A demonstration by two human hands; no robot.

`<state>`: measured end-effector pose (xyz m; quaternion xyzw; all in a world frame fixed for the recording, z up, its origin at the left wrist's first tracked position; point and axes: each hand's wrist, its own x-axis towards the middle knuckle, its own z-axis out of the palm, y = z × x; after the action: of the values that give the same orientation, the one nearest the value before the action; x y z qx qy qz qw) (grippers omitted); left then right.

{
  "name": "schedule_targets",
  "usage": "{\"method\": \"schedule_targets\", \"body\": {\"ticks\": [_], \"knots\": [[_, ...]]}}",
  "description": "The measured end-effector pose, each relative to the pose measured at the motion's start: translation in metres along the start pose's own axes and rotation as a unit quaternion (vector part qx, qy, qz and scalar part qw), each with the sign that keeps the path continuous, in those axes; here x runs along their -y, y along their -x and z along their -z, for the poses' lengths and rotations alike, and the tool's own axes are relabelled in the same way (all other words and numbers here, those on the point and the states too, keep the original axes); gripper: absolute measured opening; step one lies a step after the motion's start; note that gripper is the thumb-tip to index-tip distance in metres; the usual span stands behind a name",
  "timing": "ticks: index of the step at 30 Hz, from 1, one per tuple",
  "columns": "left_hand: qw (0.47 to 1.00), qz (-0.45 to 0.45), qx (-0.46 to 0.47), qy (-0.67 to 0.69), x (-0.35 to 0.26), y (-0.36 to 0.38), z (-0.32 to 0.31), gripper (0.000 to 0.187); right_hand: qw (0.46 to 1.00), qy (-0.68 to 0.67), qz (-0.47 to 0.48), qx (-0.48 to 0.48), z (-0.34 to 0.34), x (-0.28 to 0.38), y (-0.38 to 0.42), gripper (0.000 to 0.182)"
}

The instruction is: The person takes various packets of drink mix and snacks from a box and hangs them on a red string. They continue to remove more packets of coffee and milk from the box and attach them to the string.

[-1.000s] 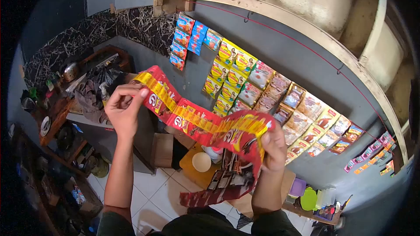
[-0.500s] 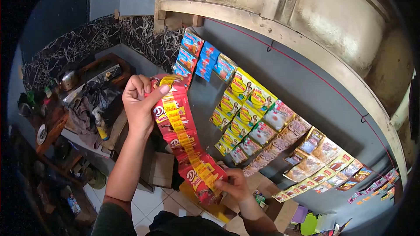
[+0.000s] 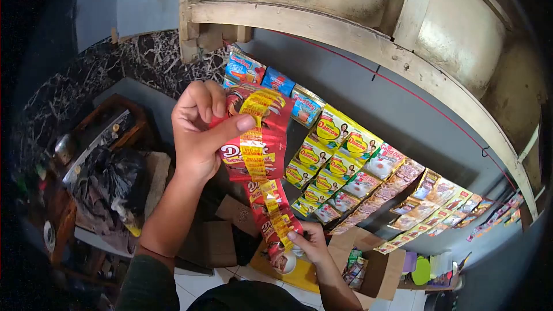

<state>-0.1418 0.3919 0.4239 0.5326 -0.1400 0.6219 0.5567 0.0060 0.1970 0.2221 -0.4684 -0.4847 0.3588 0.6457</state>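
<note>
A strip of red sachets (image 3: 272, 152), joined end to end, hangs at an angle between my two hands. A narrow yellow printed band (image 3: 253, 150) runs down its length. My left hand (image 3: 199, 129) is closed on the upper end, the thumb pressed flat across the band and the other fingers curled behind. Lower down, my right hand (image 3: 311, 242) pinches the strip's right edge near the bottom. Just behind the upper end hang blue drink sachets (image 3: 245, 68), partly covered by it. Yellow sachets (image 3: 328, 129) hang to the right of the strip.
A red cord (image 3: 368, 72) with hooks runs beneath the wooden cabinet frame (image 3: 299, 16). More hanging sachets (image 3: 429, 190) line the grey wall. Below stands an open cardboard box (image 3: 374, 265) with packets inside. A black plastic bag (image 3: 124, 175) sits on the cluttered counter at left.
My view has shifted, so the hanging rows sit further right and the counter further left. The upper end of the red strip has come closer, and the strip now bends midway. Both hands keep their hold.
</note>
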Motion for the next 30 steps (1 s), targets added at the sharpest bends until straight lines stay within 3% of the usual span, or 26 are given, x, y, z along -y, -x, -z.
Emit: {"method": "schedule_targets", "body": {"ticks": [3,5,9,13,24,27,30], "knots": [[0.999,0.008,0.029,0.012,0.004,-0.010,0.003,0.048,0.999,-0.025,-0.018,-0.038,-0.006,-0.009,-0.006,0.021],[0.994,-0.061,0.086,0.029,0.008,-0.017,0.004,0.047,0.995,0.076,0.042,-0.052,-0.010,-0.019,-0.006,0.021],[0.991,-0.085,0.101,-0.004,0.016,-0.024,0.009,0.046,0.995,0.052,-0.030,-0.079,-0.029,-0.017,0.000,0.020],[0.995,-0.052,0.067,0.046,0.018,-0.019,0.004,0.046,0.992,0.063,-0.055,-0.091,-0.017,-0.043,0.013,0.020],[0.989,-0.139,0.045,-0.037,0.000,-0.017,-0.017,0.045,0.990,0.093,-0.094,-0.047,0.004,-0.035,0.016,0.027],[0.982,-0.176,0.055,-0.051,-0.007,-0.017,-0.018,0.040,0.987,0.136,-0.046,-0.071,0.009,-0.030,0.009,0.032],[0.983,-0.177,0.039,-0.033,-0.017,-0.016,-0.027,0.039,0.979,0.195,-0.048,-0.026,0.017,-0.016,-0.002,0.045]]}}
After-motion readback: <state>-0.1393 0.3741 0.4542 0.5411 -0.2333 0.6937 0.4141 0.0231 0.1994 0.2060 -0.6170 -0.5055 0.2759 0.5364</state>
